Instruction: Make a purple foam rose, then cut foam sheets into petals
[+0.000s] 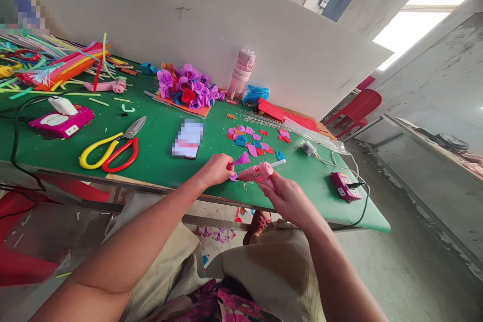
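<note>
My left hand (219, 168) is closed on a purple paper petal strip (241, 159) near the table's front edge. Fingers of my right hand (285, 191) wrap round a pink glue gun (258, 174), with a pale glue stick (279, 163) poking out of its back end. The gun's nozzle points left, close to the purple piece; whether they touch I cannot tell. Loose cut petals (247, 137) in pink, red, blue and orange lie just beyond my hands. Farther back, a bunch of purple paper roses (192, 83) with a red one among them rests on an orange sheet.
On the green table (158, 166) lie scissors (113, 148), a phone (187, 138), a purple power socket (62, 121) and another socket (345, 186) with a cable. A pink bottle (240, 75) stands at the back. Coloured strips (64, 68) and a second glue gun (107, 85) are left.
</note>
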The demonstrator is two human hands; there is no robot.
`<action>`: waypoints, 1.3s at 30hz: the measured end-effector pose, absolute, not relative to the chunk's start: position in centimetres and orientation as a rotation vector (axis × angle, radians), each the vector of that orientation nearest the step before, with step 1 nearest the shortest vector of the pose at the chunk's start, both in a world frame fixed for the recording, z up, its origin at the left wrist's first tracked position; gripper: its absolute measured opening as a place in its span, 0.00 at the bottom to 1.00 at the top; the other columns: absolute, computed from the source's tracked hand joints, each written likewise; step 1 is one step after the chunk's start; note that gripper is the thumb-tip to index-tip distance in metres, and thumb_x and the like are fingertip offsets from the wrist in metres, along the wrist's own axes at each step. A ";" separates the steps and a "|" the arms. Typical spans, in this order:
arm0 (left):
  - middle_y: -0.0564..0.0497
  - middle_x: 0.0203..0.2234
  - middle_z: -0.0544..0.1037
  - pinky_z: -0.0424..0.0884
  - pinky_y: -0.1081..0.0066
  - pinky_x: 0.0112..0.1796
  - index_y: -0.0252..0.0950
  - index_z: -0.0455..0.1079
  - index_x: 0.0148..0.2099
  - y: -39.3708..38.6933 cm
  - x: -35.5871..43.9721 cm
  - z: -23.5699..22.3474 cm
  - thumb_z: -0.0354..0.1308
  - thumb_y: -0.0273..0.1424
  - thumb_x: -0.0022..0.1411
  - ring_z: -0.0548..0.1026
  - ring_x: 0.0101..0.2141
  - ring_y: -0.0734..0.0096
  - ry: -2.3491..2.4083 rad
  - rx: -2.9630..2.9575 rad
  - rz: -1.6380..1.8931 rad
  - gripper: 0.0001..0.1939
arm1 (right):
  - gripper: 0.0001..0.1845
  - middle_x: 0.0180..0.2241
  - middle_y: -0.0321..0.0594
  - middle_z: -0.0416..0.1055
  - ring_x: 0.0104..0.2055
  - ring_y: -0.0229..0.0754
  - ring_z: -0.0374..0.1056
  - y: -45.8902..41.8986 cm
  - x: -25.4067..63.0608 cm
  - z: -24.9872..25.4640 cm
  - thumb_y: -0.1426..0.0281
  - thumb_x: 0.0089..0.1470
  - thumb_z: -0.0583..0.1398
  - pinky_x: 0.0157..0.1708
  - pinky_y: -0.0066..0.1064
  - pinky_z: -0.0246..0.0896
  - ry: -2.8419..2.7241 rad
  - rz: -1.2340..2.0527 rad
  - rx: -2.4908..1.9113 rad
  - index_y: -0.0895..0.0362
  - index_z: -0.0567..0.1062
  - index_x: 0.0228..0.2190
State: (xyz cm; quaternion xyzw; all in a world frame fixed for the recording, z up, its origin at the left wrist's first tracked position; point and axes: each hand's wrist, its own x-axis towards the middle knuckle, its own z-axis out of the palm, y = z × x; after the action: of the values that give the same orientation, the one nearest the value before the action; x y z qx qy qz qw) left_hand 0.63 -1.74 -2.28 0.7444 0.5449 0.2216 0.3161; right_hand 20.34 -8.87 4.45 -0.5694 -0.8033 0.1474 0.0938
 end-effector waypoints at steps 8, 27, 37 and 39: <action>0.54 0.18 0.72 0.56 0.74 0.26 0.35 0.66 0.20 -1.7 0.5 -2.3 0.56 0.20 0.47 0.70 0.24 0.71 1.422 1.955 0.590 0.08 | 0.15 0.25 0.36 0.70 0.24 0.40 0.62 -9.1 20.4 4.7 0.62 0.61 0.47 0.24 0.28 0.50 -2.331 0.510 -1.725 0.53 0.69 0.42; 0.54 0.23 0.76 0.62 0.76 0.27 0.34 0.70 0.27 -1.7 -1.8 -0.9 0.55 0.26 0.48 0.72 0.27 0.72 1.215 1.828 0.598 0.03 | 0.14 0.19 0.30 0.57 0.21 0.35 0.51 -10.3 20.9 5.0 0.62 0.59 0.50 0.21 0.25 0.48 -2.205 0.647 -1.607 0.56 0.71 0.36; 0.54 0.20 0.75 0.58 0.74 0.25 0.34 0.70 0.23 -2.1 -0.4 -1.6 0.56 0.21 0.44 0.71 0.26 0.71 1.330 1.892 0.562 0.04 | 0.14 0.21 0.34 0.64 0.21 0.38 0.55 -10.2 19.5 4.0 0.61 0.60 0.48 0.22 0.26 0.47 -2.283 0.553 -1.667 0.55 0.69 0.36; 0.54 0.20 0.75 0.58 0.74 0.25 0.34 0.71 0.24 -2.0 -0.4 -1.6 0.56 0.21 0.44 0.71 0.26 0.71 1.331 1.899 0.554 0.04 | 0.14 0.21 0.34 0.64 0.21 0.38 0.55 -10.3 19.3 3.9 0.61 0.60 0.48 0.22 0.27 0.47 -2.291 0.524 -1.685 0.55 0.69 0.34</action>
State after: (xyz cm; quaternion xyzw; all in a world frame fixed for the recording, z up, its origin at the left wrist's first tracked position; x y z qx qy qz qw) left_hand -0.42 -2.03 -1.59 0.7400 0.5187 0.2160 0.3697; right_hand 19.32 -10.25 3.92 -0.5782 -0.7860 0.1798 0.1247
